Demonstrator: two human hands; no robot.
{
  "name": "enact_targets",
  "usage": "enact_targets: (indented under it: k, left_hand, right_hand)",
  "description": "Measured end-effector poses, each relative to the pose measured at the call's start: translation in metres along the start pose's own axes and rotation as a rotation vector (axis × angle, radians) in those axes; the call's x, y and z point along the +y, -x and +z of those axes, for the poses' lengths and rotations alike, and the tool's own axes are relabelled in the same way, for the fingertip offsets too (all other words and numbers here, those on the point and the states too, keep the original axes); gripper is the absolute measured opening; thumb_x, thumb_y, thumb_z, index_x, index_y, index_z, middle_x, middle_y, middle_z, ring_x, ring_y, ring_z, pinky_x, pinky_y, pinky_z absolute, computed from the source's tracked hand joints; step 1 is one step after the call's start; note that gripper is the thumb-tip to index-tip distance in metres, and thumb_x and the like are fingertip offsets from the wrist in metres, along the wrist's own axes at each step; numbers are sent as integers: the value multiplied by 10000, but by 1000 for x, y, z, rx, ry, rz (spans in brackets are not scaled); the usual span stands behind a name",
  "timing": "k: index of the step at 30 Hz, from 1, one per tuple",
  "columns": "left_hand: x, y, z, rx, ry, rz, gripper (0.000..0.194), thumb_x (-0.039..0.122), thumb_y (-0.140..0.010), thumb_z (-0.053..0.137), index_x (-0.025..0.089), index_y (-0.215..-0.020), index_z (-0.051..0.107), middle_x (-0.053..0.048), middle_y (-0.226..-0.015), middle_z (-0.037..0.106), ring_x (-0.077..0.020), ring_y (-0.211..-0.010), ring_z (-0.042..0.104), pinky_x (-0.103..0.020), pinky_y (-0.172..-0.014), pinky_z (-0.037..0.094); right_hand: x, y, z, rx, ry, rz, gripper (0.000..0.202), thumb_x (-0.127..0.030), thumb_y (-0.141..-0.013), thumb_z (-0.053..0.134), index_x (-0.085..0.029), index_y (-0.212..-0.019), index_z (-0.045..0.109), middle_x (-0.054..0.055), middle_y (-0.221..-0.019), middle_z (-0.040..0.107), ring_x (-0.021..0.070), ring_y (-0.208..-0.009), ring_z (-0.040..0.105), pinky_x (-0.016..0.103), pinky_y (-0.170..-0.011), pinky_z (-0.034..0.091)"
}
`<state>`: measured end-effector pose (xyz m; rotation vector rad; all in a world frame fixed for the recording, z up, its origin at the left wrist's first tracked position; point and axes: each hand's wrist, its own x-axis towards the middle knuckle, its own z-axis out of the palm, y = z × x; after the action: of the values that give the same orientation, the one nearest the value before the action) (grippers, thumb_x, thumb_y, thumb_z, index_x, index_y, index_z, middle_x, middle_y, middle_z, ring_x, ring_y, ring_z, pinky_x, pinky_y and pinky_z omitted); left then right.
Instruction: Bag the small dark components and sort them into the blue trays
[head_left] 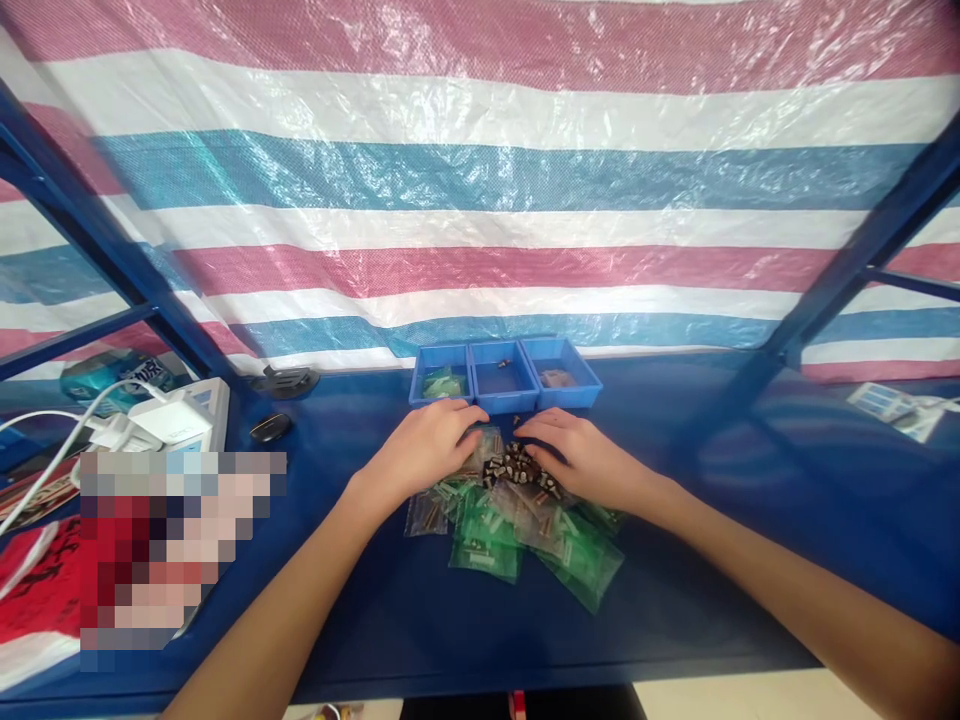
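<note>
Flanking a heap of small dark-and-metallic fittings (517, 472), the two hands come in from either side, palms down over the blue tabletop (690, 440). The left hand (433, 440) lies left of the heap, its fingers bent toward it, with an open gap between thumb and forefinger; nothing shows pinched there. Its thumb tip is near the clear bag (491, 441) at the heap's upper left, but contact cannot be judged.

The right hand (579, 452) has its fingers stretched leftward over the heap's upper right, forefinger and thumb parted. The heap lies just below those tips in the view, its nearest pieces close to the thumb; whether skin touches metal cannot be told. One loose fitting (517, 422) sits just beyond the right fingertips.

Around the near side of the heap spread a left green bag (486, 545), a right green bag (589, 563) and, between them, a pinkish transparent bag (541, 520) with slender parts inside.

Beyond the hands stand three joined blue bins: the left bin (442, 352) holds green packets (444, 384), the middle bin (504, 403) a single fitting (505, 364), the right bin (574, 396) pinkish packets (557, 378).
</note>
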<state>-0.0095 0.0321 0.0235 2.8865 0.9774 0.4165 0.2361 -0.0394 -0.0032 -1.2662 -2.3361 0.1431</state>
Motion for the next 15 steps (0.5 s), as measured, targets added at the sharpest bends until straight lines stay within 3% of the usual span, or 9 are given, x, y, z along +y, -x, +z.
enact_targets:
  k: [7, 10, 15]
  left_hand:
    - [-12, 3, -8, -139, 203, -79, 493, 536, -869, 687, 225, -1251, 688, -76, -1220, 686, -286, -1061, 667, -350, -879, 503]
    - [-11, 3, -4, -141, 207, -78, 446, 501, -870, 692, 218, -1214, 708, -78, -1173, 678, -272, -999, 672, -331, -813, 498]
    - [-9, 1, 4, -58, 208, -71, 205, 346, -910, 656, 217, -1052, 729, -66, -1062, 670, -232, -890, 665, -308, -732, 472]
  right_hand:
    - [-7, 0, -1, -69, 2, 14, 269, -268, -1034, 480, -176, -1171, 691, 121, -1140, 725, 296, -1072, 656, 470, -904, 556]
    - [-8, 2, 0, -67, 11, 28, 269, -277, -1036, 476, -176, -1165, 690, 124, -1145, 716, 299, -1079, 648, 468, -897, 555]
    - [-9, 3, 1, -60, 16, 31, 259, -273, -1040, 466, -190, -1139, 689, 119, -1139, 711, 295, -1082, 642, 459, -886, 559]
